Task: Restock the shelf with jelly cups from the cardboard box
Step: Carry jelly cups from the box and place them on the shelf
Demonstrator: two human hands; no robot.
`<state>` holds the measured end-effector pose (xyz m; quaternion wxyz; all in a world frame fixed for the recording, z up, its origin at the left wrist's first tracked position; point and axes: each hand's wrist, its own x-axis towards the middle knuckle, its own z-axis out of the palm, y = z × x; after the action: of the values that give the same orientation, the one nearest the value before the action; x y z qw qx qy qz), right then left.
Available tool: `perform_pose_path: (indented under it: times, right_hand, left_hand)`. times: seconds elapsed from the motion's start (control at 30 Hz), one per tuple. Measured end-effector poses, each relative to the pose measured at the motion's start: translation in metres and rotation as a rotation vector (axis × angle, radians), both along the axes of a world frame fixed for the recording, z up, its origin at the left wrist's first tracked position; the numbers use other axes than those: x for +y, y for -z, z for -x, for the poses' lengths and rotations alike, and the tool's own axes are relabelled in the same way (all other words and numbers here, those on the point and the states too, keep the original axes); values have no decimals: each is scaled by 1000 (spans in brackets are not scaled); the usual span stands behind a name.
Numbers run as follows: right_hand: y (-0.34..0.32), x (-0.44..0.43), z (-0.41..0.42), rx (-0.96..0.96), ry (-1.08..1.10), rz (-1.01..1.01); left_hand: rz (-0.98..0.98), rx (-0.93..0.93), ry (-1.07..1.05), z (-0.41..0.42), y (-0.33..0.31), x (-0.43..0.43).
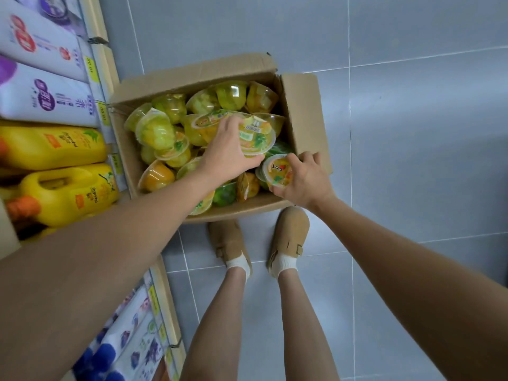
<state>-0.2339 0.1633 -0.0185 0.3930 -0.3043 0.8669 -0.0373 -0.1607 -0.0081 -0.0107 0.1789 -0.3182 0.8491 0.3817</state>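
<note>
An open cardboard box [301, 111] stands on the floor, full of several clear jelly cups with yellow, orange and green fruit. My left hand [225, 149] reaches into the box and grips a large jelly cup [255, 136] by its printed lid. At the box's near right corner, my right hand [305, 178] is closed around a smaller jelly cup [277, 171] with an orange lid. The shelf [101, 67] runs along the left edge of the view.
On the shelf lie white and purple packs [41, 97] and yellow jugs [55, 147] behind price tags. My feet in tan shoes [291, 237] stand just in front of the box. Grey tiled floor [412, 133] stretches to the right.
</note>
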Motion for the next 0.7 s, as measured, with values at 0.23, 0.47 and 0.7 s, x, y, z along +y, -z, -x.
perform_pose_path:
  times: [0.23,0.47,0.7]
  right_hand:
    - [-102,3,15,-146,279,128]
    - [-226,22,23,-182,371,216]
    - [-355,65,19,-214,613,284]
  left_hand:
    - [-40,-79,-11,-33,-97,11]
    - [-46,-64,-46,-26,-224,29]
    - [-90,-12,32,-6,-349,54]
